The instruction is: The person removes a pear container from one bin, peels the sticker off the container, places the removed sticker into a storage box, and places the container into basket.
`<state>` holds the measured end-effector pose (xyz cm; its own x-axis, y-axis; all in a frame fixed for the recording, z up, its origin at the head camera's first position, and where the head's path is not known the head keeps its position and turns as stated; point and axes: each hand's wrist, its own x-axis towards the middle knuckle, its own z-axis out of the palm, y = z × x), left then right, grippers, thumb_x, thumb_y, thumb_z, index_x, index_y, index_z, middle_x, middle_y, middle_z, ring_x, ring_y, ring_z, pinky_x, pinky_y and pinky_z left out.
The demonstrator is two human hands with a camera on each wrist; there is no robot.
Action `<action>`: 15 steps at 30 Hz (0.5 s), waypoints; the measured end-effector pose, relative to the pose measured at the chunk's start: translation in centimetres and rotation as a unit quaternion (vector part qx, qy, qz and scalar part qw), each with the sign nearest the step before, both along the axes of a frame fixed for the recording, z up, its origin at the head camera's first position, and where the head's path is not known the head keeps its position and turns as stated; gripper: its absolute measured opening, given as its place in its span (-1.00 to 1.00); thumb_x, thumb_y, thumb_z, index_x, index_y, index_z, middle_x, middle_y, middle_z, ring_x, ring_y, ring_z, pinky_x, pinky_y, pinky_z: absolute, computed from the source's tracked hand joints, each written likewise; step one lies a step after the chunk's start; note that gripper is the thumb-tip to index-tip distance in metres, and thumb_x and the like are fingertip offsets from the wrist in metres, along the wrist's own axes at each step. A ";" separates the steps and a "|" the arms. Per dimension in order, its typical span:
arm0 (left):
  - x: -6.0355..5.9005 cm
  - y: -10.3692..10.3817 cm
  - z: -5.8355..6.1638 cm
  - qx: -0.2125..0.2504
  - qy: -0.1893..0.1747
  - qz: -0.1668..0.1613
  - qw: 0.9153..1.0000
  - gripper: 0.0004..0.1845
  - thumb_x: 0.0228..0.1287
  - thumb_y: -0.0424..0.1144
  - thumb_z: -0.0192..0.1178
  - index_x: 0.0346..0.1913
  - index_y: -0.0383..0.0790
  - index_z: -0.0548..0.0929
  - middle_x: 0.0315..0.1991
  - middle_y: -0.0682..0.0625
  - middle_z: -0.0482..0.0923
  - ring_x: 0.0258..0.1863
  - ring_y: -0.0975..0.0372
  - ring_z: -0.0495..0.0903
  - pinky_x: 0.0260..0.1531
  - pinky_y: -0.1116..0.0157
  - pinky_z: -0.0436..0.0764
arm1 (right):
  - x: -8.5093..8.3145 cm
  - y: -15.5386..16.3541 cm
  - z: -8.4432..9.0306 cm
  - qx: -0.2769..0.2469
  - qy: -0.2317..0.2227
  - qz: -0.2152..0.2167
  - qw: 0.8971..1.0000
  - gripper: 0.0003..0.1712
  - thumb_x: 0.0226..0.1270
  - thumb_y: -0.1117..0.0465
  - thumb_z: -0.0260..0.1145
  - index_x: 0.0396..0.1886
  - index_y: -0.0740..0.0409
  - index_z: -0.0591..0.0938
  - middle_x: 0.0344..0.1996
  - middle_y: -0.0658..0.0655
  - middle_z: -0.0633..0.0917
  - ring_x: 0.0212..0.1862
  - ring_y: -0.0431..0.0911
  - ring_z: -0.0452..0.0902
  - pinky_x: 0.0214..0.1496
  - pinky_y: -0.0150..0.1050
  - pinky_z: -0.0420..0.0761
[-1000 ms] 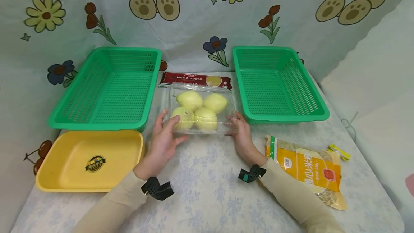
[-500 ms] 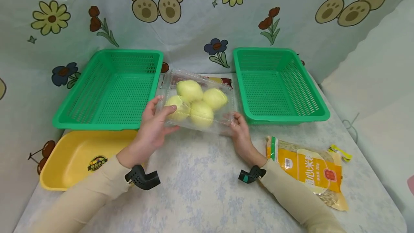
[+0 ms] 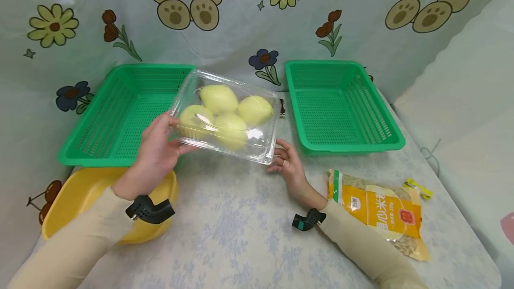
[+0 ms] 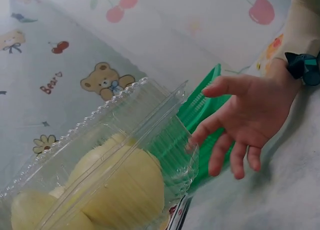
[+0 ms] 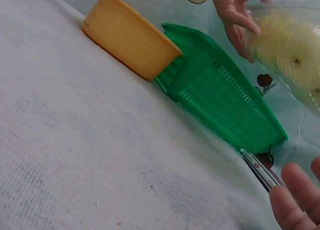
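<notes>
A clear plastic clamshell box (image 3: pixel 260 146) holding several pale yellow-green fruits (image 3: pixel 218 100) is raised over the table, tilted with its left side higher. My left hand (image 3: pixel 156 153) grips its left end, thumb on the near side; the right wrist view shows this hand (image 5: pixel 234 19) too. My right hand (image 3: pixel 290 166) is just off the box's lower right corner, fingers spread and relaxed. In the left wrist view that hand (image 4: pixel 250 112) has its palm turned toward the box, one fingertip overlapping the box's end.
Behind stand two green baskets, one left (image 3: pixel 96 163), one right (image 3: pixel 353 147). A yellow basin (image 3: pixel 160 217) sits front left, partly under my left forearm. A dark red packet (image 5: pixel 260 172) lies mostly hidden behind the box. On the right are an orange food bag (image 3: pixel 379 213) and a small yellow packet (image 3: pixel 418 188).
The box has risen off the table and shifted left and up, tilting as my left hand carries it. My right hand has let go of its right end and stayed nearly in place.
</notes>
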<state>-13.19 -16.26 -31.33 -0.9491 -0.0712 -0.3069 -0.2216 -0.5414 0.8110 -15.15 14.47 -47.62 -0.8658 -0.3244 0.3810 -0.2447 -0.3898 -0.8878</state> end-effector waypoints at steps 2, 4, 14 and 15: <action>-0.1 -1.6 0.4 0.039 -0.004 0.006 0.999 -0.84 0.48 -0.30 -0.05 -0.18 -0.07 0.56 0.09 0.06 0.44 -0.01 0.05 0.51 -0.18 0.06 0.79 | -0.1 0.0 0.1 0.000 -0.004 0.006 1.000 -0.45 0.46 0.06 0.08 0.41 -0.02 0.32 0.08 -0.04 0.66 -0.04 -0.20 0.70 -0.10 -0.31 0.71; -0.3 -3.4 0.7 0.071 -0.006 0.011 0.997 -0.90 0.49 -0.27 -0.01 -0.18 -0.06 0.53 0.14 0.07 0.39 0.13 0.03 0.41 -0.16 0.01 0.79 | -0.1 -0.1 0.1 0.007 -0.006 0.010 1.000 -0.45 0.45 0.12 0.01 0.41 -0.01 0.31 0.07 -0.02 0.68 -0.06 -0.18 0.72 -0.12 -0.32 0.71; -2.2 -13.4 1.1 0.132 -0.040 0.123 0.983 -0.72 0.45 -0.24 0.18 0.08 0.21 0.47 0.15 0.12 0.47 0.36 0.13 0.26 -0.06 -0.16 0.73 | 0.1 0.1 0.3 0.047 -0.028 0.007 0.998 -0.50 0.55 0.17 0.00 0.41 0.15 0.30 0.00 -0.06 0.73 -0.14 -0.24 0.74 -0.18 -0.37 0.69; -2.3 -14.3 1.1 0.133 -0.045 0.138 0.980 -0.67 0.43 -0.26 0.19 0.11 0.24 0.47 0.14 0.13 0.49 0.34 0.13 0.28 -0.09 -0.17 0.73 | 0.1 0.1 0.4 0.053 -0.030 0.006 0.998 -0.48 0.56 0.16 0.00 0.42 0.25 0.27 0.00 -0.07 0.72 -0.14 -0.24 0.74 -0.18 -0.37 0.69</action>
